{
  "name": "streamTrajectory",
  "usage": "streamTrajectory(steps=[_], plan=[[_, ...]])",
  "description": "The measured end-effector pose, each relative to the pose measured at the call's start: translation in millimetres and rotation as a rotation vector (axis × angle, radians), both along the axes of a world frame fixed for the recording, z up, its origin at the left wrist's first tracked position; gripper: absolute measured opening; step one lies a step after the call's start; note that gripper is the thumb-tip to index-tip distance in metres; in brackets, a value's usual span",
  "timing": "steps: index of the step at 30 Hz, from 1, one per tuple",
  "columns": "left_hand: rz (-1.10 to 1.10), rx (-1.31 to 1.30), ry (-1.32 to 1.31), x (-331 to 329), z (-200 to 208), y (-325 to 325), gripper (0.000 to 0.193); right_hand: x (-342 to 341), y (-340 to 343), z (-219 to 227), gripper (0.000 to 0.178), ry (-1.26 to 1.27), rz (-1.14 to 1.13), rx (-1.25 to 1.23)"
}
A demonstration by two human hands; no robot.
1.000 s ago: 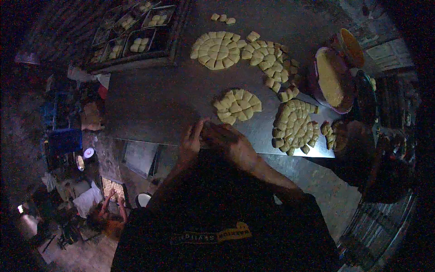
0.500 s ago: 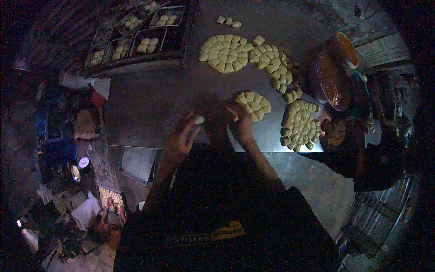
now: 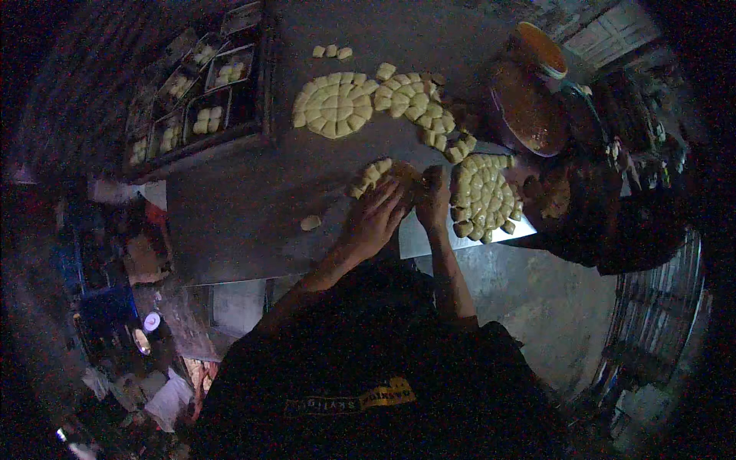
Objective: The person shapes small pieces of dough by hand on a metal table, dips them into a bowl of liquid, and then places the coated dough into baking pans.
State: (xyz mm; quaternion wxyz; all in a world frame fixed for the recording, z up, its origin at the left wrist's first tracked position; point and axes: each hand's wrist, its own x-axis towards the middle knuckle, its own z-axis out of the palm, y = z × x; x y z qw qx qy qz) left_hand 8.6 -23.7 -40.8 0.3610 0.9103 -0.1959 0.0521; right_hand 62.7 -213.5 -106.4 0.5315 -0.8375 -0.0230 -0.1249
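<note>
Dim light hangs over this room, with a pale gleam along the near edge of the table (image 3: 230, 238). Taking the two hands as the clock's centre, the left hand (image 3: 374, 218) lies flat, fingers extended, over the near side of a cut dough round (image 3: 372, 175); the right hand (image 3: 433, 195) is curled beside it, and I can't tell what it grips, if anything. What shows of the round is a band of pieces at 11 o'clock, its long axis running from 7 toward 1; the rest is covered.

At 3 o'clock sits a glossy dough slab (image 3: 483, 195), longer from 12 to 6. One loose dough piece (image 3: 310, 222) rests just below 9. A strip of dough pieces (image 3: 414, 100) slants from 12 toward 2, and a larger scored round (image 3: 333, 103) lies at 11. Farther off, at 2, stands an oval basin (image 3: 525, 115), brownish inside, contents unclear; beyond it, a tub (image 3: 540, 46) with an orange interior. Out at 10, square pans (image 3: 207, 120) hold clusters of pale dough balls.
</note>
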Motion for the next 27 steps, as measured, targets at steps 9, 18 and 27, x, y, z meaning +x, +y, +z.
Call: streamTrajectory(steps=[9, 18, 27], plan=[[-0.013, 0.215, 0.033, 23, -39, -65, 0.063, -19, -114, 37, 0.034, 0.136, -0.185, 0.428], [0.205, -1.158, 0.677, 16, 55, -132, 0.034, -39, -91, 153, 0.041, -0.031, 0.033, -0.166], [-0.195, -0.246, -0.267, 30, 89, -158, 0.037, -48, -141, 147, 0.033, 0.303, 0.221, 0.598]])
